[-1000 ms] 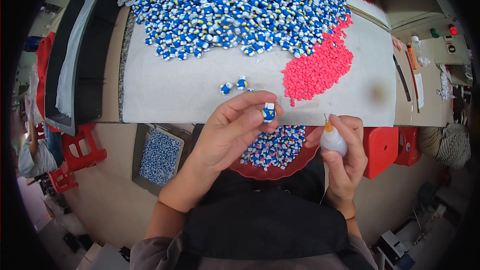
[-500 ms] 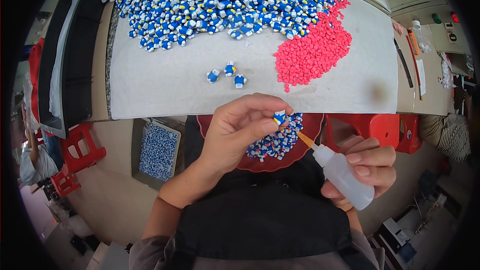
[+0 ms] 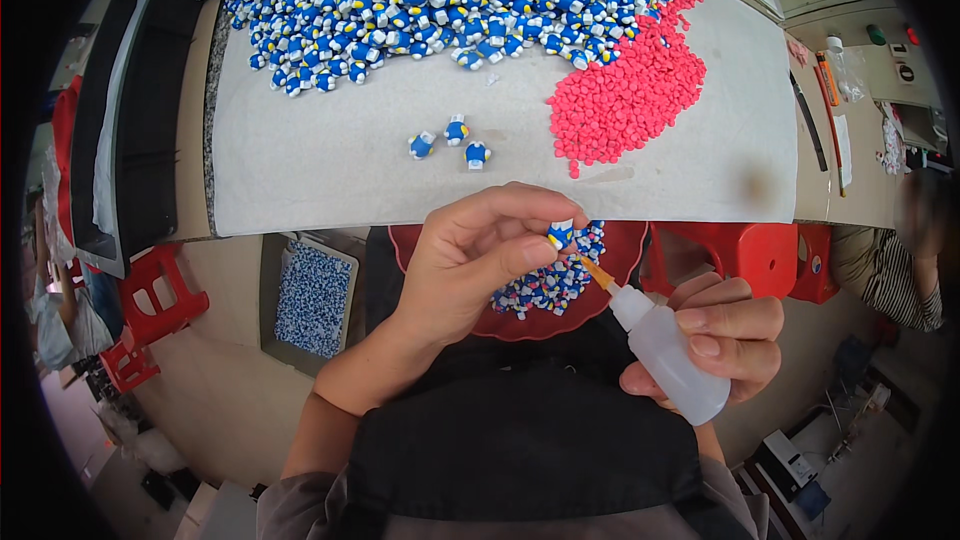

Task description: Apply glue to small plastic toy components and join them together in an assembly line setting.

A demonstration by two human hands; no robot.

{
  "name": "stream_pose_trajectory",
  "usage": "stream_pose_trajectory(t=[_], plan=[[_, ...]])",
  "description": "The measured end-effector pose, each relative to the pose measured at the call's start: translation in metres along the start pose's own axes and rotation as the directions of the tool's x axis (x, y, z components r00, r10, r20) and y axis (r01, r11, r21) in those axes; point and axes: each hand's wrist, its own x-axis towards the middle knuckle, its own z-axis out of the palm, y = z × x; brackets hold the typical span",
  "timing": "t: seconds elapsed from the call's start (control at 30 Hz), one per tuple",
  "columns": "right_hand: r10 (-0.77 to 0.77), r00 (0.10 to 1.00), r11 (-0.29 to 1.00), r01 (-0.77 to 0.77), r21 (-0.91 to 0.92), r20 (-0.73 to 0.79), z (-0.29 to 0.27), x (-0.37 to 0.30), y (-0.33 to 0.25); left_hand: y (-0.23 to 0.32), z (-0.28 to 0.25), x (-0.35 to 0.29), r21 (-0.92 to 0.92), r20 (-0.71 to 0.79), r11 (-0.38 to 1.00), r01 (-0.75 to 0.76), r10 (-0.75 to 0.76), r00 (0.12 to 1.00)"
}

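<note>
Between the thumb and fingers of my left hand [image 3: 470, 255] is a small blue and white figurine [image 3: 562, 234] with a bit of yellow. My right hand [image 3: 720, 335] is wrapped round a translucent white squeeze bottle [image 3: 680, 365], tilted up to the left. Its orange nozzle tip [image 3: 597, 272] points at the figurine, close beneath it; I cannot tell whether they touch. Below both hands, a red bowl [image 3: 625, 285] holds many small blue, white and pink pieces. Three loose blue figurines [image 3: 456, 130] lie on the white-covered table [image 3: 330, 170] beyond my left hand.
A big heap of blue and white figurines [image 3: 430, 0] covers the far table, beside a pile of pink pieces [image 3: 625, 100]. A grey bin [image 3: 350, 310] of small pieces stands on the floor at left. Red stools [image 3: 765, 255] stand on either side. A person in stripes [image 3: 890, 265] is at right.
My right hand has brought the squeeze bottle up and left, so its tip is nearer the figurine. My left hand keeps its pinch, nearly still.
</note>
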Motion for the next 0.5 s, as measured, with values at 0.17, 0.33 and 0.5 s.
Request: stream_pose_trajectory(t=[0.17, 0.33, 0.5], plan=[[0.037, 0.999, 0.999, -0.037, -0.014, 0.013, 0.0, 0.001, -0.001, -0.001, 0.001, 0.0, -0.002, -0.004, 1.0, 0.013, -0.013, 1.0], [0.024, 1.0, 0.995, -0.025, -0.101, -0.006, 0.002, -0.002, -0.002, -0.002, 0.002, -0.001, -0.018, -0.013, 0.999, 0.044, -0.044, 0.999], [-0.052, 0.999, 0.996, 0.053, -0.074, 0.014, 0.0, -0.001, 0.009, 0.0, 0.004, -0.003, -0.041, -0.157, 0.996, 0.075, -0.081, 0.984]])
